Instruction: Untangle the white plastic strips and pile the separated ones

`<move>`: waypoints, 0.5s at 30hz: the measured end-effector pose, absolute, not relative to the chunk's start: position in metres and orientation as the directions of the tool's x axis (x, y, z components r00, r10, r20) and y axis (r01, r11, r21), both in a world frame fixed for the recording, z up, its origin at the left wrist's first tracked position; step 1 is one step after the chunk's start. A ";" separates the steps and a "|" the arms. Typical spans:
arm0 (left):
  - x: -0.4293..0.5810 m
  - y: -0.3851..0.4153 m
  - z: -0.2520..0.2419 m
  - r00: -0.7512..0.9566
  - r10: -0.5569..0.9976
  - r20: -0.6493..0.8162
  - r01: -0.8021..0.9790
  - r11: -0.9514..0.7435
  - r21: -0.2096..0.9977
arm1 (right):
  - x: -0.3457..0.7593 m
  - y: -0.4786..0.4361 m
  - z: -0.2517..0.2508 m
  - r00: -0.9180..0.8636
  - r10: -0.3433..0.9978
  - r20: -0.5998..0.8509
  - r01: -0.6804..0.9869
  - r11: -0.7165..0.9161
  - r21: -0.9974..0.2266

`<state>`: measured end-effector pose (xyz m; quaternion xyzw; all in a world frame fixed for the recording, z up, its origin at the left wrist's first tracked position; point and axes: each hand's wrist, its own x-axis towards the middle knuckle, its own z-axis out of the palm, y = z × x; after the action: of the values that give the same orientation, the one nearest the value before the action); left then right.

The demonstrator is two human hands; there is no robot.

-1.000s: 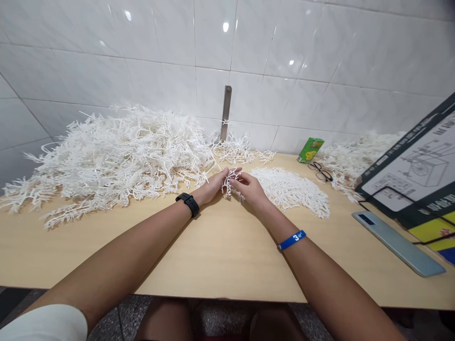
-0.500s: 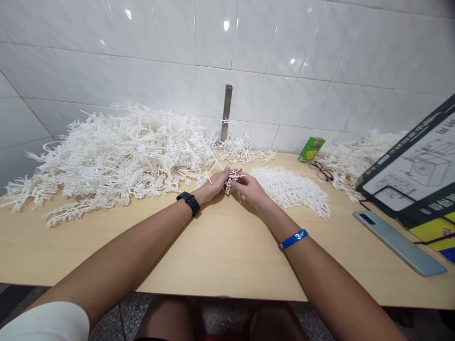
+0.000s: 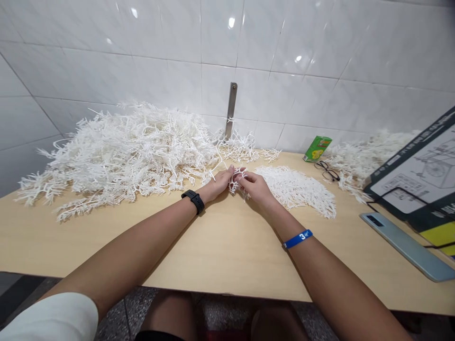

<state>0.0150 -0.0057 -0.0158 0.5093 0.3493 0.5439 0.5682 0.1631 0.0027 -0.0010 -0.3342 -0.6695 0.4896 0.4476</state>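
My left hand (image 3: 220, 183) is closed on a white branching plastic piece (image 3: 233, 185), with a long stem sticking out to the left over the fingers. From the right, my right hand (image 3: 256, 187) pinches the same piece. Both hands are close together just above the wooden table (image 3: 220, 246). To their left rises a large tangled heap of white branching pieces (image 3: 135, 147). Beside my right hand lies a flatter, neater fan of white pieces (image 3: 298, 189). The fingertips are partly hidden among the branches.
A metal bar (image 3: 231, 109) stands against the tiled wall behind small white pieces (image 3: 240, 148). At the right are a green drink carton (image 3: 317, 148), eyeglasses (image 3: 327, 171), another white heap (image 3: 366, 151), a phone (image 3: 405, 246) and a printed box (image 3: 419, 175).
The whole view has shifted slightly, so things appear a little further right. Both hands keep hold of the white piece, with only small finger movement.
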 end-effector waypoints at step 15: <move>0.018 -0.012 -0.008 0.171 0.963 0.207 -0.164 -0.179 0.970 | 0.165 0.006 -0.003 -0.290 0.934 0.211 -0.055 0.203 -0.978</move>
<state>0.0183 -0.0118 -0.0081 0.5528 0.3616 0.5329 0.5289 0.1654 0.0062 -0.0029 -0.3584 -0.6125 0.5194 0.4760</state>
